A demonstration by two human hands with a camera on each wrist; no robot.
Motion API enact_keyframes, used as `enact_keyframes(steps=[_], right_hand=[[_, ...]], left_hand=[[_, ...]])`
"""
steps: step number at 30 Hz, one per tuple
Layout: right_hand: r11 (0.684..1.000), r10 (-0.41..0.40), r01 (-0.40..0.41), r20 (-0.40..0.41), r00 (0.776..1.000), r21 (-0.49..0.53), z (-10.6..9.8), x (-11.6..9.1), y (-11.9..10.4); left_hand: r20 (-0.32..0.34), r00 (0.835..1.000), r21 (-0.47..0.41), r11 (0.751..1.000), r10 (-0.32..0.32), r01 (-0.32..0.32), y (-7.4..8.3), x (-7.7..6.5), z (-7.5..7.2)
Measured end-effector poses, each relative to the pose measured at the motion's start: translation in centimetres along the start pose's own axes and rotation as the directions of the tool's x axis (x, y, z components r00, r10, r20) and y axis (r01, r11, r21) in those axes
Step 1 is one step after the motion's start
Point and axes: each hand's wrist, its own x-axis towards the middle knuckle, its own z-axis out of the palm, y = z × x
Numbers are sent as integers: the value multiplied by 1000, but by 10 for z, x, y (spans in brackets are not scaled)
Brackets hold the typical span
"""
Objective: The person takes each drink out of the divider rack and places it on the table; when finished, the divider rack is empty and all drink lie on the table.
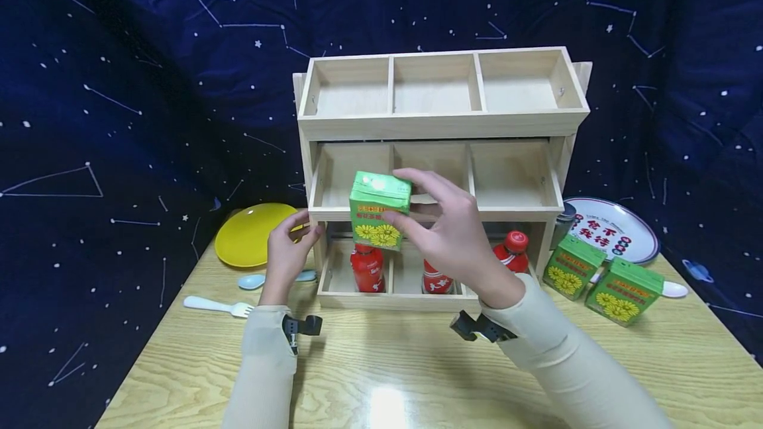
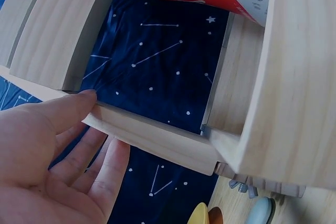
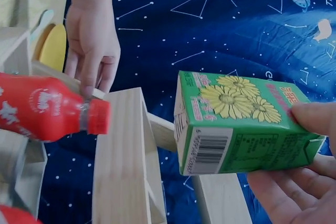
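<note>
A sleeve (image 1: 572, 349) leads to the right hand (image 1: 456, 224), pinching a box (image 1: 378, 204) high, leaving its base (image 3: 182, 121) free, before the middle tier (image 1: 512, 215); the left hand (image 1: 287, 253) grips a post (image 2: 152, 136), probably steadying it.

We record the drink carton (image 1: 374, 212) as coated paperboard, its printed faces smooth with a soft sheen. We note the rack (image 1: 441, 126) as pale, bare-looking wood: smooth, matt, grain showing; a threaded screw (image 2: 242, 187) in the left wrist view looks metallic. The bench (image 1: 387, 356) shows wood grain under a glossy finish that throws back a bright patch of light. Backdrop (image 1: 149, 118): printed cloth, matt, softly creased. We read the red bottle (image 3: 44, 106) as smooth, shiny plastic, likewise its cap (image 3: 98, 116). Yellow plate (image 1: 247, 237): smooth, glossy, plastic in look. Fork (image 1: 210, 304) and blue spoon (image 1: 252, 281): smooth plastic. Sleeve (image 1: 265, 363): matt cloth.
</note>
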Motion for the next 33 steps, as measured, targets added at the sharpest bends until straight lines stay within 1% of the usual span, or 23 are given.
enact_keyframes(steps=[4,7,11,14,16,19,21,24,26,29,31,33], right_hand=[[998,61,-61,16,998,9,-14,-21,-3],[996,86,-86,15,996,6,-25,-37,-2],[992,110,-109,7,994,-69,-41,-56,3],[977,153,-150,4,988,-148,-54,-71,7],[967,187,-184,2,982,-176,-64,-82,9],[944,223,-220,-17,975,-247,-80,-97,11],[930,243,-243,-34,969,-275,-90,-108,13],[901,293,-301,-72,953,-312,-106,-125,17],[870,341,-358,-112,933,-340,-118,-137,21],[817,405,-440,-174,898,-373,-135,-153,25],[790,427,-474,-205,881,-390,-145,-161,29],[771,441,-498,-232,867,-396,-154,-168,33]], left_hand=[[-9,1000,15,1000,-4,4,0,0,0],[-11,1000,21,1000,-11,11,1,0,-1],[-5,1000,15,1000,-18,18,1,0,-1],[-6,1000,16,1000,-17,17,1,0,-1],[-7,1000,20,1000,-14,14,1,0,0],[-8,1000,25,1000,-13,13,0,0,1],[-7,1000,28,999,-15,15,-1,-1,1],[-2,1000,23,1000,-16,16,-1,-1,1],[-1,1000,19,1000,-16,16,0,-1,0],[-1,1000,14,1000,-16,16,1,-1,0],[-3,1000,17,1000,-20,20,2,-1,0],[-2,1000,21,999,-25,25,2,-1,0]])
